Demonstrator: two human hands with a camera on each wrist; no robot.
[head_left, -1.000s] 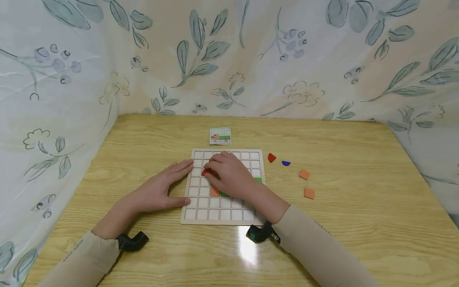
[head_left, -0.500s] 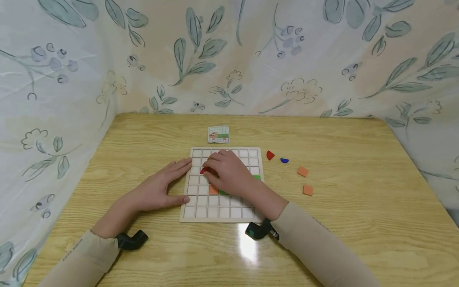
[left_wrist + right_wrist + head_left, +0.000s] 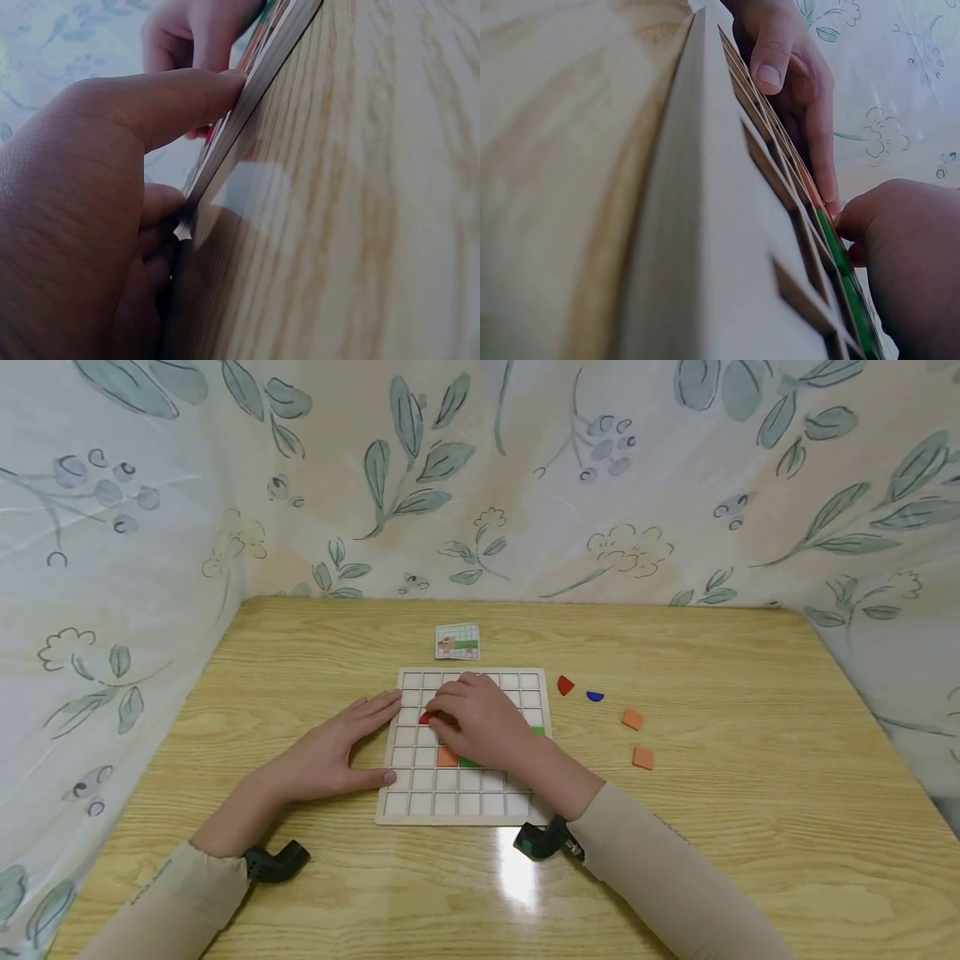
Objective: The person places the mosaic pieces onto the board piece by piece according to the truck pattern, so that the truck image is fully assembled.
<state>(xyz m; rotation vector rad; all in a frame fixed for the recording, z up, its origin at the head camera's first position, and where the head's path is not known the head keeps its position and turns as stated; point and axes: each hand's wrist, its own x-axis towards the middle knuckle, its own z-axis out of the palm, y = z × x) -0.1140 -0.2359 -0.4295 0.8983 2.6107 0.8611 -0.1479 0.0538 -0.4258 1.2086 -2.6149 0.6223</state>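
Note:
A wooden grid board [image 3: 453, 820] lies flat on the table. My right hand [image 3: 483, 727] reaches over it, thumb and fingertips pinching a small red piece [image 3: 425, 718] with a curved edge at a cell left of centre; the hand covers part of the piece. Below that, an orange square [image 3: 447, 756] sits in a cell, with green pieces [image 3: 537, 730] beside it, partly hidden by my hand. My left hand [image 3: 322, 764] rests along the board's left edge, fingers extended. In the left wrist view, its thumb [image 3: 202, 94] presses on the board's rim.
A small picture card [image 3: 457, 642] lies behind the board. Right of the board are a red wedge [image 3: 566, 685], a blue half-disc [image 3: 596, 697] and two orange squares, one farther back [image 3: 632, 719] and one nearer [image 3: 643, 758]. Patterned cloth [image 3: 525, 485] hangs behind the table.
The head view has shifted slightly. My right fingertips have moved a little at the red piece, which stays at the same cell; my left hand holds its place.

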